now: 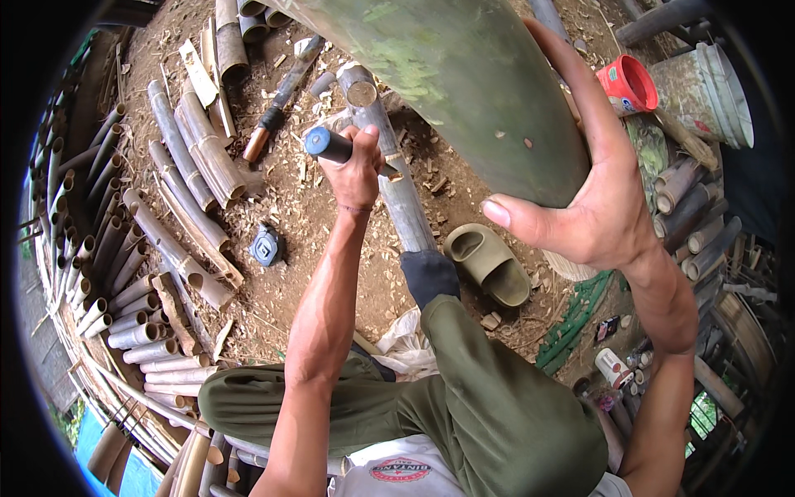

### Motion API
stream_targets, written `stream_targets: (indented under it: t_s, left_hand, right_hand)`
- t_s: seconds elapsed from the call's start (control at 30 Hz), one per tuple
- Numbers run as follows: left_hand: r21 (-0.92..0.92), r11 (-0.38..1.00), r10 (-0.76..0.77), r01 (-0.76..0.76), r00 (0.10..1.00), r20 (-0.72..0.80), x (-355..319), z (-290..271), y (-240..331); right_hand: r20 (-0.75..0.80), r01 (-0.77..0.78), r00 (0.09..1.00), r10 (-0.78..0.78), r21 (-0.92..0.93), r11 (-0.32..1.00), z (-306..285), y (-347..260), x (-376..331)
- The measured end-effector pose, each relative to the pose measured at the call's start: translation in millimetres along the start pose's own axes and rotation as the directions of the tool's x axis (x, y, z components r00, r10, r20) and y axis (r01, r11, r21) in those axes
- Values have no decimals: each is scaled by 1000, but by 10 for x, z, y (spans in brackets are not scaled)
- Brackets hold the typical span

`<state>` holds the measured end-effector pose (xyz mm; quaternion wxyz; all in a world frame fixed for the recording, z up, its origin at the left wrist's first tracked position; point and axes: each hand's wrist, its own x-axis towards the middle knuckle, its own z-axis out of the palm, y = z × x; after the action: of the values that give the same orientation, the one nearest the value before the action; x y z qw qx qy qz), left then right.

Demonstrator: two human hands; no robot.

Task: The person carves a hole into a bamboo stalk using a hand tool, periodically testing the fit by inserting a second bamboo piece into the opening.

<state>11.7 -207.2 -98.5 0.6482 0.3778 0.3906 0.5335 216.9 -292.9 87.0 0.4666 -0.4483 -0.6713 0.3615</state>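
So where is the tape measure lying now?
In the head view, the tape measure lies on the dirt ground left of centre, between the split bamboo pieces and the left hand's forearm.

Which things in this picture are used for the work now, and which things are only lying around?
In use:
- left hand grips a blue-handled tool
- right hand steadies the big green bamboo pole
- thinner grey bamboo piece under the tool

Lying about:
- tape measure
- olive sandal
- orange cup
- cut bamboo sections
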Motion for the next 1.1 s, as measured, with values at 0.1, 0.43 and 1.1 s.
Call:
stream_targets:
  t_s: [0.1, 0.43, 1.1]
  left_hand:
    - [-13, 1000, -6, 6, 1000, -3, 14, -12, 2]
    - [6, 1000, 6, -5, 998, -63, 4, -42, -1]
    - [483, 870, 120, -97, 993, -18, -62, 11, -334]
  right_hand:
    - [-18, -1, 1000, 0, -16, 1000, 19, 26, 7]
    - [13, 24, 1000, -23, -91, 996, 58, -15, 67]
    - [330, 208, 932, 151, -827, 522, 192, 146, 269]
